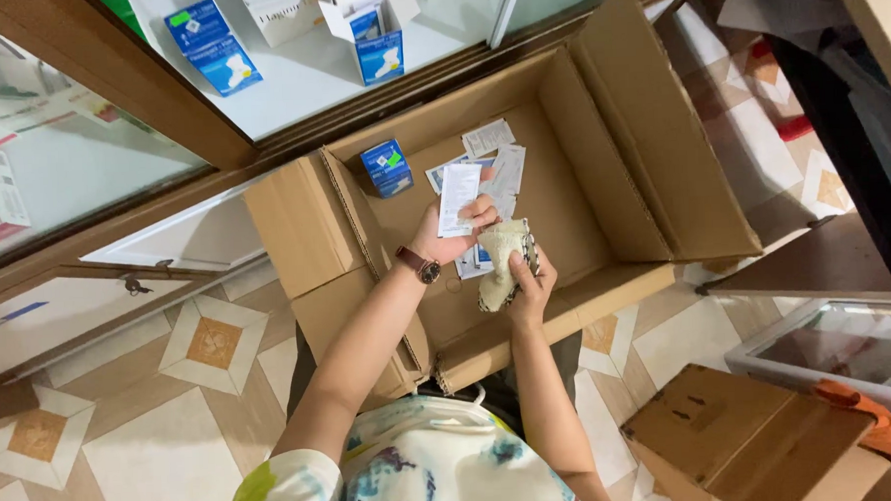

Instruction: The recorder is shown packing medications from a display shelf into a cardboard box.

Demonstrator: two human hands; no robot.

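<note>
My left hand, with a watch on its wrist, holds a white paper slip upright over an open cardboard box. My right hand grips a crumpled cream cloth just beside it, over the box's near side. Inside the box lie a small blue carton at the far left corner and a few loose white paper leaflets on the bottom.
A glass display cabinet behind the box holds blue and white cartons. A second brown cardboard box sits at the lower right, with an orange object beside it. Tiled floor lies to the left.
</note>
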